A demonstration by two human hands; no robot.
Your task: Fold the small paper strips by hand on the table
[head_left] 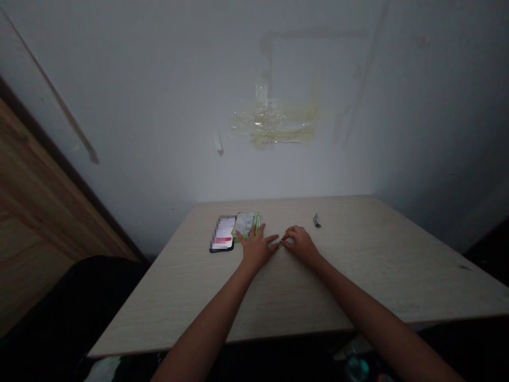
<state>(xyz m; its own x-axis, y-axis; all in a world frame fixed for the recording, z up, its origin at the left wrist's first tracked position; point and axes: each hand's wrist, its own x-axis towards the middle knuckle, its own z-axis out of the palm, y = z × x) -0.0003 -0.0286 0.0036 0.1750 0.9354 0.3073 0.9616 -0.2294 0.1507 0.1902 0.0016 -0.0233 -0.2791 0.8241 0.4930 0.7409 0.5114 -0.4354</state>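
My left hand (256, 248) lies low over the table with its fingers spread. Its outer fingertips reach the near edge of a flat green-and-white printed packet (245, 224), while its thumb and index finger point at my right hand. With the fingertips of my right hand (301, 244) pinched together, I grip a tiny greenish piece (280, 244) at the tabletop, too small to name. Whether my left thumb touches that piece, I cannot tell. Left of the packet is a phone (224, 236) with a lit, partly blurred screen.
A small crumpled wrapper-like scrap (316, 220) lies beyond my right hand. The pale wooden table (191, 297) meets a white wall (159, 106) with yellowed tape (278, 127) on it. A wooden panel (47, 201) stands at the left, above a dark shape.
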